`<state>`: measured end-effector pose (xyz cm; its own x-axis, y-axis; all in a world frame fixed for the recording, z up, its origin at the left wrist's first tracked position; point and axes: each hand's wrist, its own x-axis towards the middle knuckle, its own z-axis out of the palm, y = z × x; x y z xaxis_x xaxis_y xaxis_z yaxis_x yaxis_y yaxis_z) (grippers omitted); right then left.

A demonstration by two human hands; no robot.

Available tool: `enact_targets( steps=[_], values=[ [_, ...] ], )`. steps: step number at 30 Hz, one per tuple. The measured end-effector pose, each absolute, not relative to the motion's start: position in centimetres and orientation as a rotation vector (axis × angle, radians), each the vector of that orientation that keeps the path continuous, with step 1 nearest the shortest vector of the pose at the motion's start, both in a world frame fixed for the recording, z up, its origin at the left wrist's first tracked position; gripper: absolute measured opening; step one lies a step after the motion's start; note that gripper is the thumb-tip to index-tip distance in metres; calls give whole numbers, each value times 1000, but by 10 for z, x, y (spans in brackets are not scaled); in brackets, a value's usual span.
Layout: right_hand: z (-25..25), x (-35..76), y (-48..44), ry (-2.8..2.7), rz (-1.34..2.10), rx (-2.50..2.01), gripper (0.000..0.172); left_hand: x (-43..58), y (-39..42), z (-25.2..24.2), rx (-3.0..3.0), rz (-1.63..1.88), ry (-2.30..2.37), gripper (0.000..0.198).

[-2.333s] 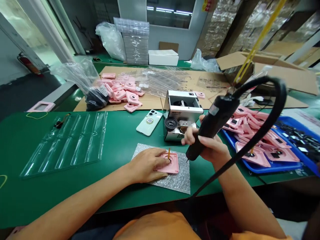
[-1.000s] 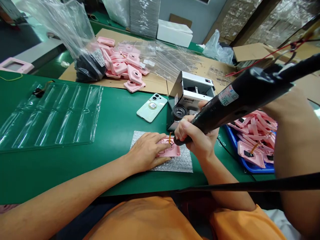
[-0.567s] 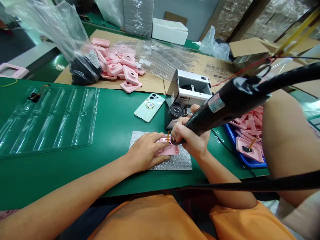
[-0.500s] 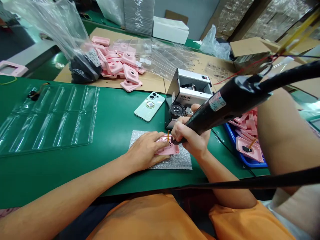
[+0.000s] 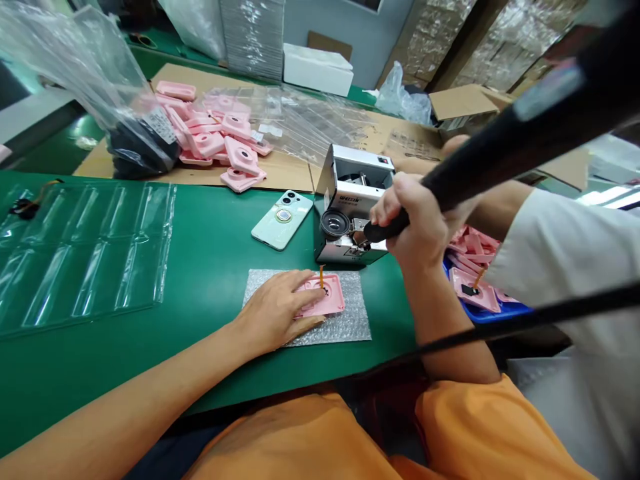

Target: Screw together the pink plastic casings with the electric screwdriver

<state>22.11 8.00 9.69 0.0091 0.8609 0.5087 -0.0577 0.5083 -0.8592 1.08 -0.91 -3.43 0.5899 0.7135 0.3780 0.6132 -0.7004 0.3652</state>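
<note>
While the open left hand (image 5: 277,311) lies spread across a square pink plastic casing (image 5: 327,303), it presses the casing onto a silver bubble-wrap sheet (image 5: 345,327) on the green bench mat (image 5: 210,267). The casing looks light and stiff but could skid on the wrap, so its flat face and edges seem the best hold. A thin orange ribbon (image 5: 321,275) rising from its centre looks fragile and best left untouched. Further right, the right hand (image 5: 413,217) clenches a black electric screwdriver (image 5: 493,147) by its barrel, tip beside a silver screw feeder (image 5: 353,213) and well off the casing. Beyond it shows a co-worker's white sleeve (image 5: 545,267).
</note>
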Motion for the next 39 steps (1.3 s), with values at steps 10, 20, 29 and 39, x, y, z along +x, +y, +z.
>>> enact_targets(
  steps=[10,20,29,39],
  values=[
    [83,203,50,-1338,1116,-670,42,12,-13,-44,2522,861,1140,63],
    [54,180,28,-1427,1229,-648,48,16,-12,-42,2419,833,1156,65],
    [47,181,31,-1465,1230,-615,47,15,-12,-40,2395,820,1153,58],
    [44,179,27,-1355,1313,-615,34,16,-11,-40,2377,834,1138,60]
  ],
)
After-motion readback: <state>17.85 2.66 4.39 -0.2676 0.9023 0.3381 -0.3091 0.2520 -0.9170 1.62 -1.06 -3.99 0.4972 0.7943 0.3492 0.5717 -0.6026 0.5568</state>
